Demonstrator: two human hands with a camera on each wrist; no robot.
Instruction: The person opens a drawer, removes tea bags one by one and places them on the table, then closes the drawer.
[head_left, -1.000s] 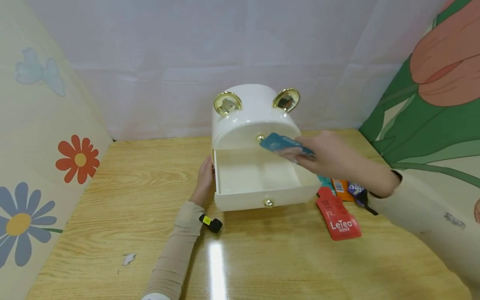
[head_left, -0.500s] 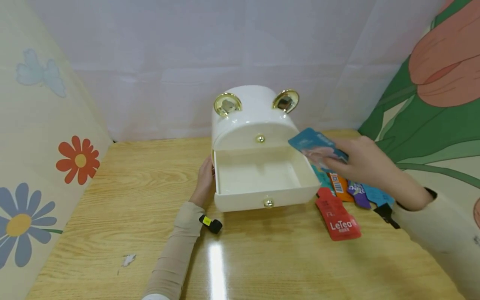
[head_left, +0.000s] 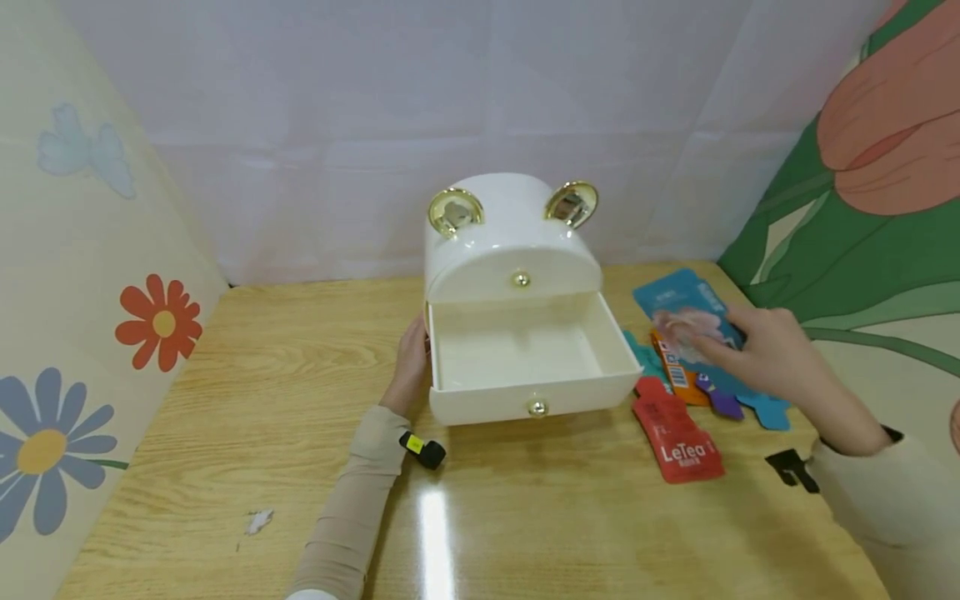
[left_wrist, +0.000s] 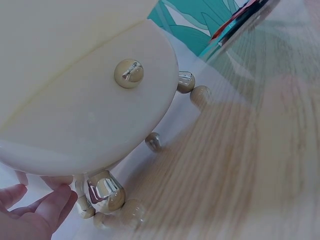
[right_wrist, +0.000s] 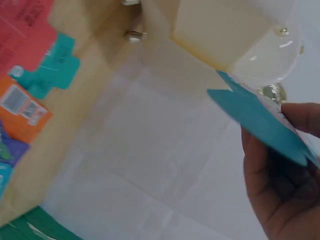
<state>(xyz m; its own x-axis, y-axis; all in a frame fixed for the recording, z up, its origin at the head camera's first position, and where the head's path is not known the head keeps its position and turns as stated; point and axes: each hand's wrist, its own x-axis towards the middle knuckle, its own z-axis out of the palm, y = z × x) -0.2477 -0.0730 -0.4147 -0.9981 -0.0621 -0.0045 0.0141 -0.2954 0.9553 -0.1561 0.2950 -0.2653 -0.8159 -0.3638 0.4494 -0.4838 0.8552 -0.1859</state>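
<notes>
Flat blue packet with a pale pink flower print (head_left: 690, 321) in the right hand (head_left: 772, 358), the open drawer to its left

The relation that counts most, I judge, is packet to white plastic drawer (head_left: 487, 407): the drawer stands open to the left of the right-hand fingers, and the packet points off them to the far left. Its long axis slants from far left to near right. The thumb and fingers pinch its near right end, nearly closed on it; the right wrist view shows it raised off the wooden table (head_left: 322, 367).

The left hand (head_left: 410, 362) is nearer the drawer, its loosely extended fingers resting against the left side of the glossy white box (head_left: 513, 218).

Counted: one box with two round gold ears (head_left: 456, 210), two gold ball knobs (head_left: 521, 279) and one drawer pulled out. On the table to the right lie five packets: one red (head_left: 678, 442), one teal (head_left: 648, 360), one orange (head_left: 681, 383), one purple (head_left: 722, 400), one plain bright blue (head_left: 768, 411). Whether the right hand has one blue packet or two stacked, I cannot tell.
</notes>
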